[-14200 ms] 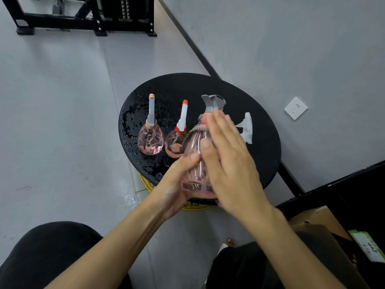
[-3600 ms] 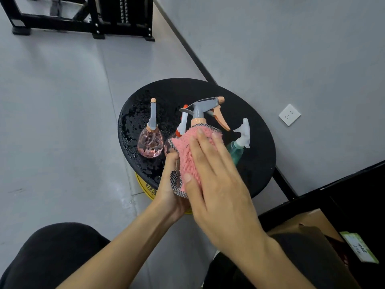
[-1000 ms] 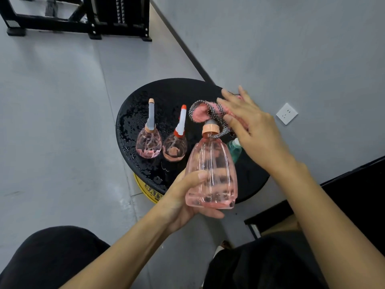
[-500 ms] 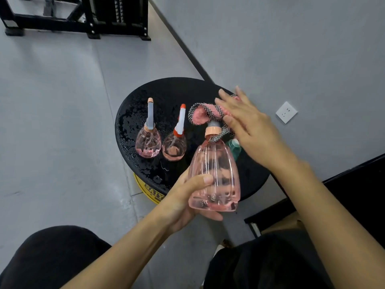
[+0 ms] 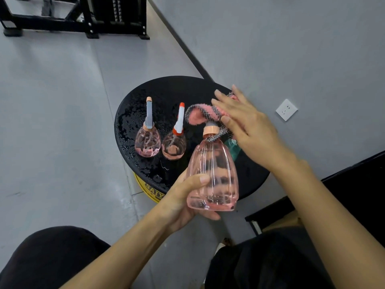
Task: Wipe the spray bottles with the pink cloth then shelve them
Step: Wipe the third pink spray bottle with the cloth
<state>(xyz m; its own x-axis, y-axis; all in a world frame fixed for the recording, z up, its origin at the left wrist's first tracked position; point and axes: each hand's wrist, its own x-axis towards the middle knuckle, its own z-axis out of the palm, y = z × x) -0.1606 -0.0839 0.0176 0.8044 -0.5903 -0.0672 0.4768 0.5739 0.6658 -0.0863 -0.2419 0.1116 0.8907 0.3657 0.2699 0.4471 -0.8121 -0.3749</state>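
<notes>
My left hand grips the lower body of a large clear pink spray bottle, held upright above the near edge of the round black table. My right hand presses the pink cloth with its checked border over the bottle's spray head, which is hidden under the cloth. Two small pink spray bottles stand on the wet table to the left. A green bottle peeks out behind the big one, mostly hidden by my right hand.
The table top is covered in water drops and rests on a yellow base. A black metal rack stands at the far end of the floor. A wall socket is on the grey wall to the right. A black shelf unit is at right.
Over the last second the bottle has stayed in my left hand, shifting slightly, while my right hand keeps the cloth rubbing over the spray head. Earlier the cloth was wrapped round the bottle's body.
</notes>
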